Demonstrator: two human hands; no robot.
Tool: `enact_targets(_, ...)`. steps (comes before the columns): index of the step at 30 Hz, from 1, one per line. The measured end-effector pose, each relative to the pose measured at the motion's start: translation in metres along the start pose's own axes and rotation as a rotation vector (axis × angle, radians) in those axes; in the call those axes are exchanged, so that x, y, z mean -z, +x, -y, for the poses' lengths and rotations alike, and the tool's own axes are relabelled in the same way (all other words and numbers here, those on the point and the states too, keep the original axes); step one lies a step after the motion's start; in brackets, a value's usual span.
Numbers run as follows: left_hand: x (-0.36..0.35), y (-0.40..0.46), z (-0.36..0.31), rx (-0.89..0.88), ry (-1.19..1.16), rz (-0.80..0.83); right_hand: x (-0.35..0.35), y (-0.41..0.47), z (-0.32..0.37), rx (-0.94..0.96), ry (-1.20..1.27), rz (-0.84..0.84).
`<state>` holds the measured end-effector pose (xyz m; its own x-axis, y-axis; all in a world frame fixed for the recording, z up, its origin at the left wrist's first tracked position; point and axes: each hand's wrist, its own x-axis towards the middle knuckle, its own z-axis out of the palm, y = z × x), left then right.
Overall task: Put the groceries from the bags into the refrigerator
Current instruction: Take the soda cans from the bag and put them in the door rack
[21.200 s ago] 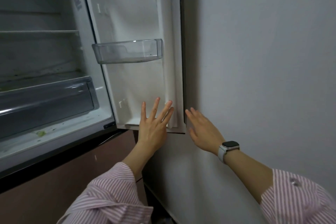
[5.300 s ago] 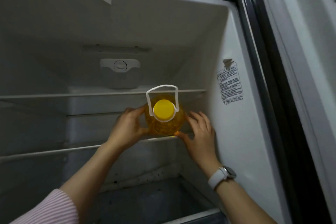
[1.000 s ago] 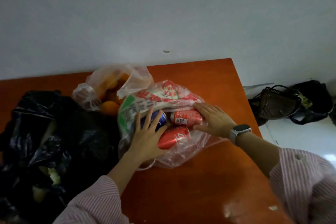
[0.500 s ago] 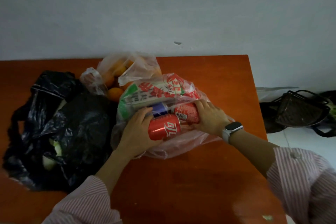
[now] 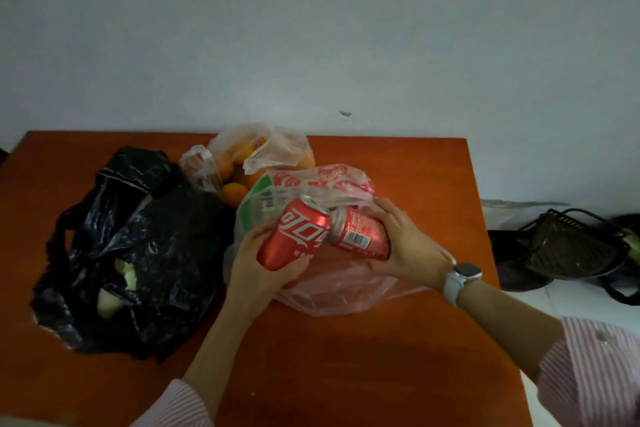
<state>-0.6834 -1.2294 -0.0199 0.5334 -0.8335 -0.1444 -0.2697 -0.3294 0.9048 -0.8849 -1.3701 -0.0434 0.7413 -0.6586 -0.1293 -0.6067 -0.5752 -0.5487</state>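
Three bags lie on an orange-brown table (image 5: 346, 357). My left hand (image 5: 258, 274) grips a red cola can (image 5: 294, 236), tilted and lifted out of the clear printed plastic bag (image 5: 332, 291). My right hand (image 5: 405, 246) holds a second red can (image 5: 360, 234) on its side at the bag's mouth; the two cans touch. A clear bag of oranges (image 5: 249, 156) sits behind. A black bag (image 5: 138, 246) with pale green vegetables showing lies to the left. The refrigerator is out of view.
A pale wall runs right behind the table. On the floor to the right, past the table's edge, sit a dark basket (image 5: 568, 246) and dark bags. The front half of the table is bare wood.
Both hands have drawn the two red cans up and out of the printed bag. The left can has tilted upward, and the blue can seen earlier is hidden.
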Motion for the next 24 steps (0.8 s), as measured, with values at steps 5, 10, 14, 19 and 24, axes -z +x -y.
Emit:
enact_targets(5, 0.011, -0.005, -0.016, 0.13, -0.309, -0.08, 0.018, -0.021, 0.041, -0.089, 0.296, -0.292)
enact_targets(10, 0.023, -0.008, -0.039, -0.01, -0.319, 0.048, 0.037, -0.039, 0.083, -0.101, 0.513, -0.363)
enact_targets(14, 0.038, -0.019, -0.047, -0.031, -0.358, 0.154, 0.032, -0.073, 0.114, -0.19, 0.504, -0.451)
enact_targets(19, 0.045, -0.051, -0.04, 0.0, -0.416, 0.32, 0.012, -0.134, 0.138, -0.393, 0.503, -0.615)
enact_targets(24, 0.023, -0.096, -0.04, 0.035, -0.394, 0.605, 0.005, -0.215, 0.154, -0.548, 0.49, -0.745)
